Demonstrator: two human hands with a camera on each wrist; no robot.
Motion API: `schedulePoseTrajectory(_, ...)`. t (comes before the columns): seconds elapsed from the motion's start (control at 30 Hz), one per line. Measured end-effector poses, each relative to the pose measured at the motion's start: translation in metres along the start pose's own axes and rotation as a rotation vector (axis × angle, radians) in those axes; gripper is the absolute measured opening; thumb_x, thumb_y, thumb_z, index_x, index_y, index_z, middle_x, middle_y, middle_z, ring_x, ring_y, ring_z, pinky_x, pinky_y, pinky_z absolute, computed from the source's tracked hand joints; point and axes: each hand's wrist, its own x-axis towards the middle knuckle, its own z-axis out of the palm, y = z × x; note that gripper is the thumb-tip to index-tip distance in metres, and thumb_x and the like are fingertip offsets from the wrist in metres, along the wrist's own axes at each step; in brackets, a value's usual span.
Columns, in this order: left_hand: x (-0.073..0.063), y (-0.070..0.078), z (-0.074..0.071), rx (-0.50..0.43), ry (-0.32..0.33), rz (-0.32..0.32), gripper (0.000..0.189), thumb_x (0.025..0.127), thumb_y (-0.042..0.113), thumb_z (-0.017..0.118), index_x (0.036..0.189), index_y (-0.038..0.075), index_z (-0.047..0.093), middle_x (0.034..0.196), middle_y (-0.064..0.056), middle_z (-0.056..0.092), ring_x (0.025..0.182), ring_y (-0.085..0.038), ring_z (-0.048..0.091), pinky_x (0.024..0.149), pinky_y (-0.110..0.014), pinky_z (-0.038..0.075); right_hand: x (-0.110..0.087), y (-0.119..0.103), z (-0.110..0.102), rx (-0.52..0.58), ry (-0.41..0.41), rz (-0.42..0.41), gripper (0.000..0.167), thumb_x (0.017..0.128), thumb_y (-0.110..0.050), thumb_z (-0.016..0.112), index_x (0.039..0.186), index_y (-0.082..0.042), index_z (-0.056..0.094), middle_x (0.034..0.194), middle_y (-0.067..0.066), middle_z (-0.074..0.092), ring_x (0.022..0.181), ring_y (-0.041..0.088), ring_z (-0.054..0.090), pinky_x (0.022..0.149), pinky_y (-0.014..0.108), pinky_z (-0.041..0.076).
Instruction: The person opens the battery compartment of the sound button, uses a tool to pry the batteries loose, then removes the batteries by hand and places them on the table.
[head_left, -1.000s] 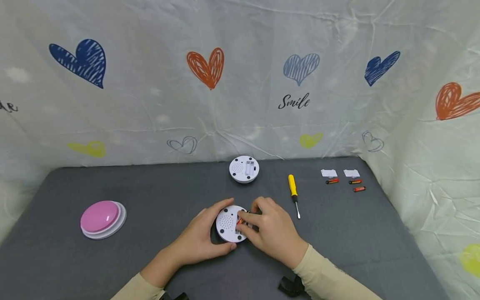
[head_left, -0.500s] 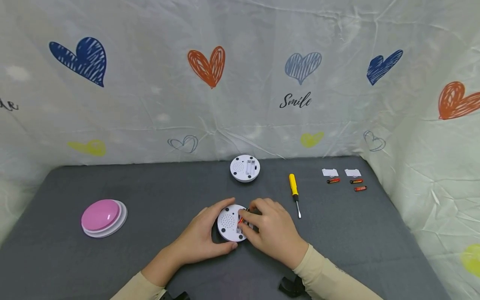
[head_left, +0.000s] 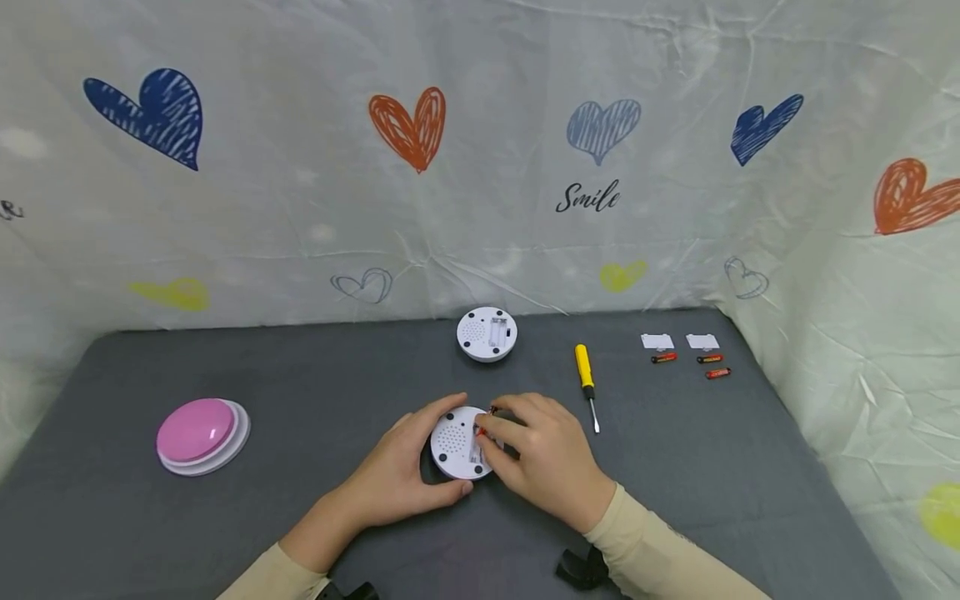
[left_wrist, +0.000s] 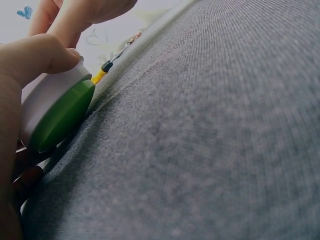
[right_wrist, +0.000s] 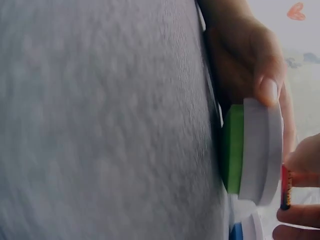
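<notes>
A round push-button buzzer (head_left: pixel 453 442) lies upside down at the middle of the table, its white base up and its battery compartment uncovered. Its green dome (left_wrist: pixel 62 117) faces the cloth in the left wrist view. My left hand (head_left: pixel 405 472) grips the base from the left, thumb at the near edge and fingers at the far edge. Over the compartment, my right hand (head_left: pixel 551 462) pinches a small red-and-black battery (right_wrist: pixel 286 187) close against the base. The fingers hide part of the battery and compartment in the head view.
Another upturned white buzzer (head_left: pixel 486 333) stands behind, with its compartment uncovered. A yellow screwdriver (head_left: pixel 584 367) lies to the right. Beyond it are two white covers (head_left: pixel 657 342) and several loose batteries (head_left: pixel 717 373). A pink-domed buzzer (head_left: pixel 198 432) sits at left.
The battery in the right fingers has shifted toward the far end of the compartment, and more of the compartment's near end shows. The left hand keeps its grip on the base.
</notes>
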Motion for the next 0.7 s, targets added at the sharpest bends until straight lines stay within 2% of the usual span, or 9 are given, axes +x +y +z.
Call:
schedulePoseTrajectory(0.17,0.001,-0.001,0.000,0.015,0.003,0.006,0.100,0.082,0.038,0.096,0.166,0.018,0.045,0.162,0.001,0.054,0.131,-0.021,0.059,0.105,-0.055,0.051,0.003,0.015,-0.010,-0.032,0.053,0.035,0.016,0.097,-0.020,0.083,0.112,-0.015,0.087,0.115,0.008,0.077,0.101,0.026,0.073,0.086,0.044,0.063)
schedulePoseTrajectory(0.33,0.001,-0.002,0.001,0.029,0.021,0.004,0.100,0.081,0.037,0.097,0.165,0.017,0.046,0.161,0.002,0.056,0.130,-0.019,0.059,0.105,-0.052,0.050,0.001,0.046,-0.020,-0.053,0.143,0.117,0.017,0.095,-0.017,0.085,0.111,-0.011,0.088,0.115,0.011,0.079,0.103,0.030,0.075,0.084,0.048,0.064)
schedulePoseTrajectory(0.47,0.001,-0.001,0.002,0.025,0.013,-0.004,0.101,0.081,0.037,0.097,0.166,0.017,0.046,0.161,0.002,0.055,0.130,-0.019,0.059,0.107,-0.052,0.050,-0.011,0.073,-0.027,-0.076,0.192,0.195,0.017,0.092,-0.015,0.087,0.109,-0.010,0.088,0.113,0.013,0.081,0.104,0.031,0.076,0.081,0.051,0.064)
schedulePoseTrajectory(0.7,0.001,-0.001,0.001,0.027,0.011,-0.008,0.101,0.081,0.038,0.096,0.166,0.018,0.045,0.162,0.003,0.054,0.132,-0.021,0.059,0.107,-0.054,0.050,-0.033,0.110,-0.043,-0.163,0.214,0.275,0.021,0.092,-0.012,0.088,0.112,-0.006,0.087,0.112,0.018,0.080,0.104,0.037,0.076,0.079,0.058,0.063)
